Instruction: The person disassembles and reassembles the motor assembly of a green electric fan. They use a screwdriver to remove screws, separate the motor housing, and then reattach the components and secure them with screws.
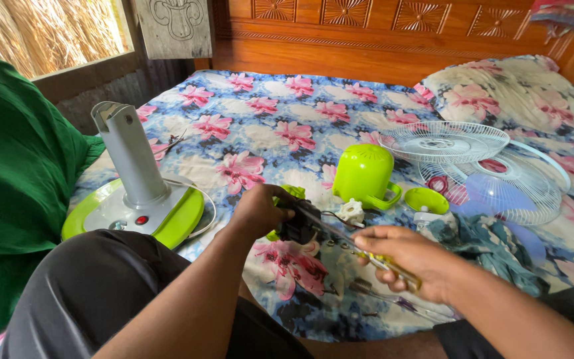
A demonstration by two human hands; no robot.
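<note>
- While a person sits on a bed spread with a floral sheet point(287, 126), a green cloth point(14, 173) fills the far left edge of the view.
- Just right of it, a grey fan stand point(129, 163) rises upright from its green-rimmed base point(181, 223), which lies flat on the sheet.
- At centre, the left hand point(258, 211) is closed around a dark fan motor point(300, 223), held just above the sheet, with a bit of green plastic showing behind it.
- Behind the motor, a lime-green motor cover point(365, 174) stands on the sheet, a small white knob point(351, 212) near its foot.
- The right hand point(403, 258) grips a screwdriver point(357, 247) by its yellow handle, the shaft angled up to the motor.
- A small green cap point(426, 200) lies near the cover.
- Further right, two white wire fan guards point(443, 141) rest overlapping, near a floral pillow point(513, 90).
- A patterned teal cloth point(479, 239) lies crumpled beside the right wrist.
</note>
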